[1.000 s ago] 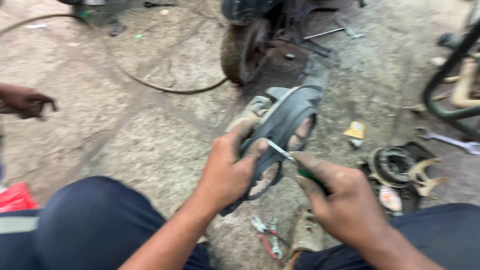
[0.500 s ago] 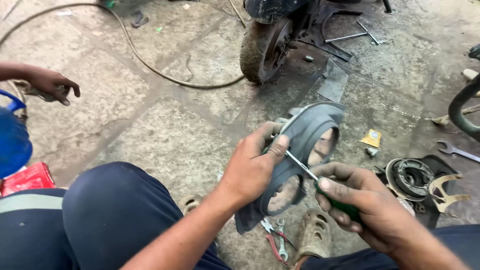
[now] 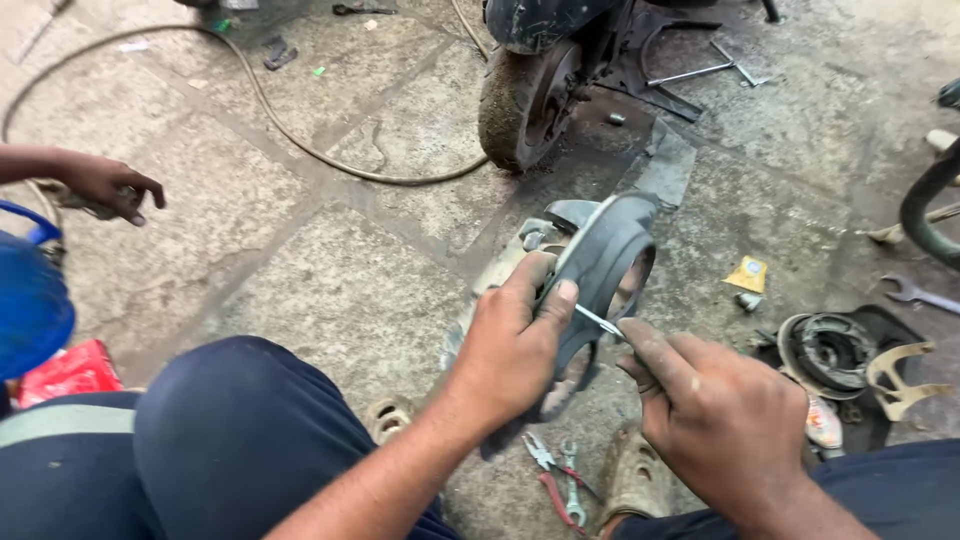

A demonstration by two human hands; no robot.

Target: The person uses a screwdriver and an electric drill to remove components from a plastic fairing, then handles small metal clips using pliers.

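Stone-slab floor point(image 3: 300, 290), oily. Scooter rear wheel point(image 3: 522, 95) at top, black hose point(image 3: 330, 165) looping past it. Pliers point(image 3: 555, 485) lie on floor by a sandal point(image 3: 635, 480). Right side: round clutch-like part point(image 3: 825, 350), spanner point(image 3: 915, 293), small yellow packet point(image 3: 748, 273). Far left: blue bucket point(image 3: 30, 300), red wrapper point(image 3: 65, 372).

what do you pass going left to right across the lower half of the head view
blue bucket → red packet → knee → left hand gripping the dark cover → screwdriver shaft → right hand → round metal part → wrench
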